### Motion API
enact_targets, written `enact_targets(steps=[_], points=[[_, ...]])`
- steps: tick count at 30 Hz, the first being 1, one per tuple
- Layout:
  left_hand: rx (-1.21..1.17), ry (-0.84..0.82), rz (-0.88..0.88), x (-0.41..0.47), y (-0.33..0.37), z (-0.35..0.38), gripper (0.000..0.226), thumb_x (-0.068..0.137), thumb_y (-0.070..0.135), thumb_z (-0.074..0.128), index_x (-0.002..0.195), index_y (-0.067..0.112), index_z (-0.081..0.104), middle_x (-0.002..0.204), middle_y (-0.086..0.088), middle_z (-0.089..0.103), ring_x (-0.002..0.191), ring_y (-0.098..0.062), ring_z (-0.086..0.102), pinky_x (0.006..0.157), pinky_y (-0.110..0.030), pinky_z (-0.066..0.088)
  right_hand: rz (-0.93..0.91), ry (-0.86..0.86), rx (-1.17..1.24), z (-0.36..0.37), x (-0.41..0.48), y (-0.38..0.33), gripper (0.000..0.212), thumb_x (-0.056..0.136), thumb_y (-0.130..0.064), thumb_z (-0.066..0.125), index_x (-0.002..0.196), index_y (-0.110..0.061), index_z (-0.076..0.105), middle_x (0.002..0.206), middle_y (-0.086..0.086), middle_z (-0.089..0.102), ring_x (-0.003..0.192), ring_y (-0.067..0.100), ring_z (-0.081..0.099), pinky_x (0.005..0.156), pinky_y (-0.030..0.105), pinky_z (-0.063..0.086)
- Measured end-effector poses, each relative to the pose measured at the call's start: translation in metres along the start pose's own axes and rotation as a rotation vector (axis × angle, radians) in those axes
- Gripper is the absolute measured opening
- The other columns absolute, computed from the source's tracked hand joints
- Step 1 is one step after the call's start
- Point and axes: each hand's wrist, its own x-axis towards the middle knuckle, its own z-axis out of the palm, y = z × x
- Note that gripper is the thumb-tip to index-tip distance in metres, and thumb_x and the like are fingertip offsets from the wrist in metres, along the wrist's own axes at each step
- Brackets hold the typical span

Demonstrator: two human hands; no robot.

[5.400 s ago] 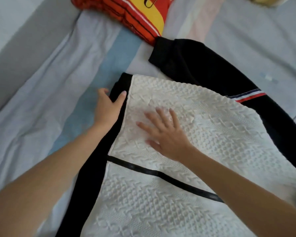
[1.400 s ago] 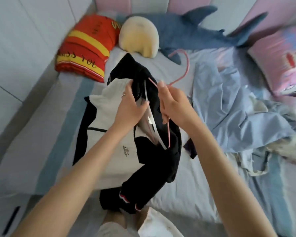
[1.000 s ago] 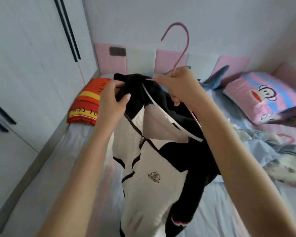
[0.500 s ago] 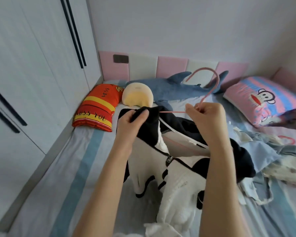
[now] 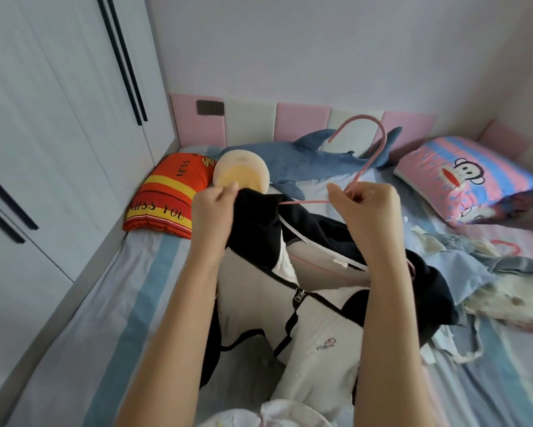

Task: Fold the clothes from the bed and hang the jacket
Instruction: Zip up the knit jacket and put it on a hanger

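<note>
Both hands are raised and apart over the bed (image 5: pixel 105 303). The left hand (image 5: pixel 212 208) pinches the black shoulder of the jacket (image 5: pixel 320 343), and the right hand (image 5: pixel 366 208) is clamped on the neck of the pink hanger (image 5: pixel 370 155) just under its hook.

Nearest, the jacket's white front sags to the mattress, zipped only partway. That loose weight could drag the garment sideways once it is lifted.

Higher up, one thin hanger arm runs into the shoulder that the left hand pinches. I cannot tell whether the other arm is seated in its shoulder. If the pinch lets go too soon, the shoulder may slide off and the jacket hang crooked or drop.

To the right, a black sleeve lies against the unfolded clothes (image 5: pixel 462 266) and might snag them.

Further left, the wardrobe (image 5: pixel 58 118) doors look closed, and opening them likely needs a free hand.
</note>
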Motion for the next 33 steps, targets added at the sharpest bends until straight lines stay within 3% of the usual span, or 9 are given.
enact_targets(steps=[3,7,10,13,18,20,24,28,33], points=[[-0.616,-0.114,-0.376,0.005,0.019,-0.011,0.031,0.1,0.021,0.045,0.071,0.017,0.053,0.053,0.008,0.054,0.047,-0.004,0.056,0.048,-0.017,0.047,0.031,0.006,-0.01,-0.004,-0.001,0.007,0.057,0.085,-0.021,0.065,0.047,-0.017,0.022,0.039,-0.004,0.02,0.044,0.012,0.017,0.05,0.03,0.021],[-0.017,-0.112,0.012,0.008,0.028,-0.024,0.041,0.098,0.047,0.042,0.085,0.012,0.059,0.077,0.0,0.068,0.07,-0.007,0.066,0.062,-0.019,0.055,0.034,0.032,0.004,-0.007,-0.001,0.011,0.058,0.084,-0.016,0.065,0.047,-0.018,0.02,0.038,-0.003,0.019,0.043,0.011,0.015,0.049,0.029,0.018],[0.329,-0.248,0.063,-0.001,0.012,-0.01,0.048,0.085,0.063,0.052,0.093,0.016,0.06,0.089,0.003,0.066,0.081,-0.011,0.063,0.076,-0.027,0.054,0.016,0.033,0.0,-0.006,0.0,0.007,0.057,0.084,-0.015,0.064,0.048,-0.019,0.02,0.038,-0.003,0.02,0.043,0.011,0.016,0.05,0.029,0.017],[0.384,-0.197,0.167,-0.018,-0.006,0.018,0.043,0.08,0.049,0.068,0.099,0.014,0.052,0.088,0.01,0.058,0.078,-0.005,0.055,0.063,-0.007,0.039,-0.015,0.026,-0.001,-0.005,0.001,0.005,0.058,0.084,-0.014,0.065,0.047,-0.02,0.02,0.038,-0.004,0.021,0.042,0.012,0.017,0.048,0.027,0.015],[0.479,-0.036,0.368,-0.025,-0.015,0.029,0.016,0.087,0.014,0.065,0.1,0.006,0.061,0.089,0.004,0.061,0.078,-0.008,0.052,0.062,-0.005,0.036,0.004,0.037,-0.021,-0.008,0.0,0.009,0.059,0.084,-0.018,0.066,0.046,-0.019,0.02,0.037,-0.004,0.023,0.041,0.013,0.02,0.05,0.029,0.019],[0.315,-0.073,0.256,-0.02,-0.02,0.03,0.014,0.089,0.011,0.062,0.101,0.004,0.064,0.093,0.0,0.066,0.084,-0.013,0.06,0.071,-0.006,0.043,-0.007,0.027,-0.015,-0.011,0.0,0.012,0.058,0.085,-0.019,0.066,0.047,-0.018,0.022,0.037,-0.004,0.022,0.042,0.013,0.019,0.05,0.028,0.02],[-0.304,-0.229,-0.231,-0.014,-0.001,0.032,0.012,0.095,0.017,0.055,0.099,0.011,0.065,0.106,-0.011,0.068,0.103,-0.024,0.063,0.097,-0.041,0.05,-0.024,-0.107,-0.067,-0.017,0.001,0.015,0.052,0.087,-0.027,0.066,0.049,-0.01,0.034,0.044,-0.001,0.028,0.043,0.013,0.022,0.046,0.025,0.024],[-0.29,-0.121,-0.097,-0.017,0.014,0.039,0.029,0.096,0.031,0.054,0.079,0.008,0.061,0.083,-0.006,0.062,0.084,-0.014,0.06,0.081,-0.029,0.049,-0.028,-0.232,-0.117,-0.015,-0.005,0.011,0.053,0.09,-0.033,0.062,0.051,-0.011,0.033,0.043,-0.003,0.026,0.04,0.013,0.025,0.043,0.019,0.028],[-0.014,0.059,0.199,-0.004,-0.032,0.027,0.029,0.095,0.03,0.054,0.088,0.002,0.057,0.066,0.006,0.053,0.057,0.004,0.051,0.055,-0.007,0.037,0.014,0.004,-0.009,-0.011,-0.008,0.008,0.059,0.09,-0.03,0.063,0.05,-0.016,0.022,0.038,-0.004,0.018,0.041,0.011,0.017,0.044,0.023,0.017]])
